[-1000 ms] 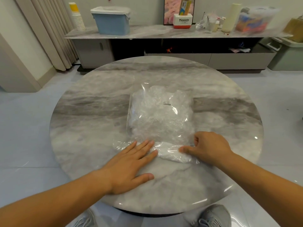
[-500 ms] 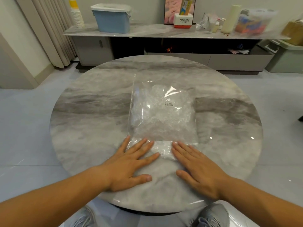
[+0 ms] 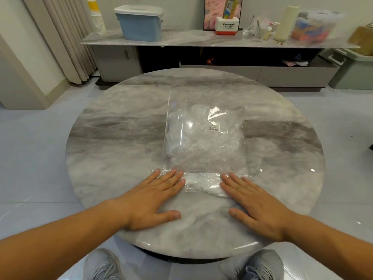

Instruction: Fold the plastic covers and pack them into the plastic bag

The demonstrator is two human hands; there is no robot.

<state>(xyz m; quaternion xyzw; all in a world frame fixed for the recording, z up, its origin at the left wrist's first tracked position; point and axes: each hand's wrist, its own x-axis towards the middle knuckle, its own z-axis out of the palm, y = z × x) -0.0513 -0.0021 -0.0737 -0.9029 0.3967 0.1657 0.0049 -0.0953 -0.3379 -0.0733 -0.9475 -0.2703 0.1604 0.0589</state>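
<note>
A clear plastic bag [image 3: 203,138] lies flat in the middle of the round marble table [image 3: 113,150], stuffed with crinkled white plastic covers and carrying a small barcode sticker. Its near end is a folded flap facing me. My left hand [image 3: 153,199] lies flat on the table, fingertips pressing the flap's left corner. My right hand [image 3: 254,203] lies flat too, fingertips on the flap's right corner. Both hands have straight, spread fingers and grip nothing.
A long marble sideboard [image 3: 181,39] stands beyond the table, holding a blue lidded bin [image 3: 139,23], stacked paper cups [image 3: 97,19], a white and red box [image 3: 228,26] and clutter. A grey-green crate [image 3: 353,71] sits on the floor right. My shoes [image 3: 260,265] show under the table's edge.
My right hand uncurled from the bag's near right corner and now lies flat. Both hands slid apart along the flap, and the bag lies flatter.
</note>
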